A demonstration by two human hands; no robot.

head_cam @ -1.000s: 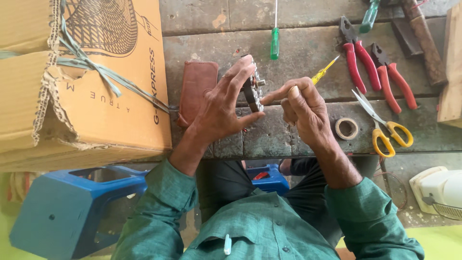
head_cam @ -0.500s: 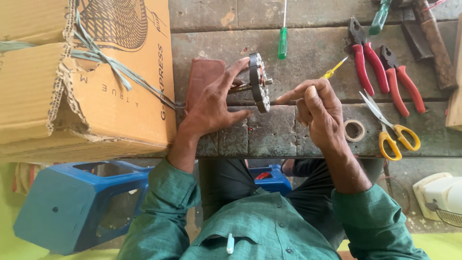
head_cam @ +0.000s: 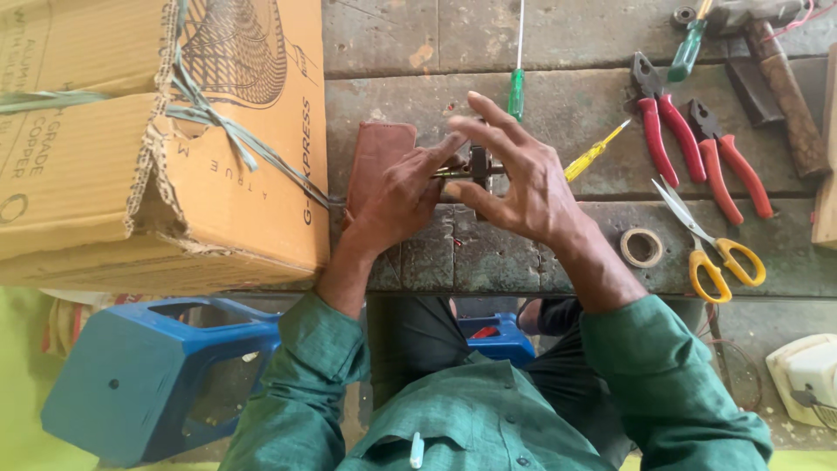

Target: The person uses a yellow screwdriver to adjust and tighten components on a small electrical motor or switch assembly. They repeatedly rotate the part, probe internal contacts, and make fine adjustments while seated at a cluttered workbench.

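A small dark metal part on a brass-coloured shaft [head_cam: 475,167] is held over the stone workbench [head_cam: 523,253] between both hands. My left hand [head_cam: 401,196] grips the shaft end from the left, resting partly on a brown leather pouch [head_cam: 377,157]. My right hand [head_cam: 514,179] cups the dark disc from the right, thumb below it and fingers spread above. A yellow-handled screwdriver [head_cam: 595,153] lies just right of my right hand, partly hidden behind it.
A large cardboard box [head_cam: 157,131] tied with string fills the left. A green screwdriver [head_cam: 517,87], two red pliers [head_cam: 689,139], yellow-handled scissors [head_cam: 711,249], a tape roll [head_cam: 643,247] and a hammer [head_cam: 780,87] lie on the bench. A blue stool [head_cam: 157,375] stands below.
My right hand has let go of the yellow screwdriver and moved left onto the metal part. The part has turned edge-on, and my left hand now pinches its shaft.
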